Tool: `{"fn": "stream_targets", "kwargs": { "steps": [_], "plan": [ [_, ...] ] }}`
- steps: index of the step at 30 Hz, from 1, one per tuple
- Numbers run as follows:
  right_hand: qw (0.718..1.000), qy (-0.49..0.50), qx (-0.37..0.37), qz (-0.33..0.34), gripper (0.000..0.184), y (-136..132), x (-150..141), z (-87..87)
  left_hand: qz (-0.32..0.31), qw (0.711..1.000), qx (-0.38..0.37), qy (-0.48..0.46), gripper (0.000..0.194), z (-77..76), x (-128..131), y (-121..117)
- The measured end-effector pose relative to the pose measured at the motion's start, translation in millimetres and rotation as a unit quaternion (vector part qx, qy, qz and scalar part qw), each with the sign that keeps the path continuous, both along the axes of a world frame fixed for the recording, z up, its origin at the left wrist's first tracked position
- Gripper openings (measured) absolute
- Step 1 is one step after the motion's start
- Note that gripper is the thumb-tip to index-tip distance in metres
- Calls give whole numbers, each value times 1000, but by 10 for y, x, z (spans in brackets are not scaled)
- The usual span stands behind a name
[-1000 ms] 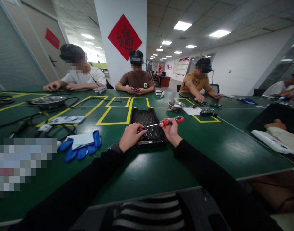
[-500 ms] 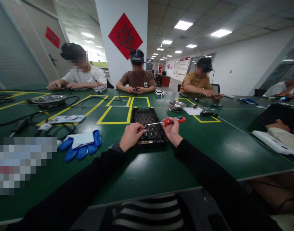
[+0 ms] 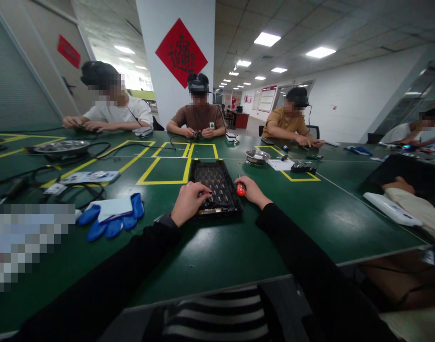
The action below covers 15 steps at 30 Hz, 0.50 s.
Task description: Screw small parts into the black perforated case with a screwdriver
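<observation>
table: black tray set in from near edge | my right hand clenched around red-handled screwdriver, just beside tray's right edge | my left hand over tray's left edge, fingertips together, I can't tell if pinching anything

Left forearm and right forearm extended forward, converging; both in long black sleeves. Left hand: back uppermost, thumb and fingertips drawn close together, pointing right. Right hand: fingers curled in a grip, angled leftward. Dark band at left wrist.
</observation>
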State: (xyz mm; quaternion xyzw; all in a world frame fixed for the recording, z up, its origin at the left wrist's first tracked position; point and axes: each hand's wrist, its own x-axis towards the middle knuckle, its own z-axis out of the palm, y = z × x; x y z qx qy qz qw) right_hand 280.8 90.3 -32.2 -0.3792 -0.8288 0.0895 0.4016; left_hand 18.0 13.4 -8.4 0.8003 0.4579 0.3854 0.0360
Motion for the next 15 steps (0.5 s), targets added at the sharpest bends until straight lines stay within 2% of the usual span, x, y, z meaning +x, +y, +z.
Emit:
{"fn": "stream_targets", "kwargs": {
  "steps": [4, 8, 10, 13, 15],
  "plan": [
    [999, -22, -42, -3, 41, 53, 16, -54, -8, 1000, 4, -4, 12, 7, -2, -11],
    [997, -5, -72, 17, 53, 43, 7, -19, -6, 1000, 9, -11, 16, 18, -1, -24],
    [999, 11, -50, 6, 48, 3, -25, 48, -2, 1000, 11, -15, 17, 22, 0, -26],
    [998, 42, 36, -32, 33, -138, -154, 211, 1, 1000, 13, -22, 18, 28, 2, -26],
    [996, 44, 76, -24, 25, -287, -297, 331, -1, 1000, 12, -25, 18, 35, 0, -27]
  ]
}}
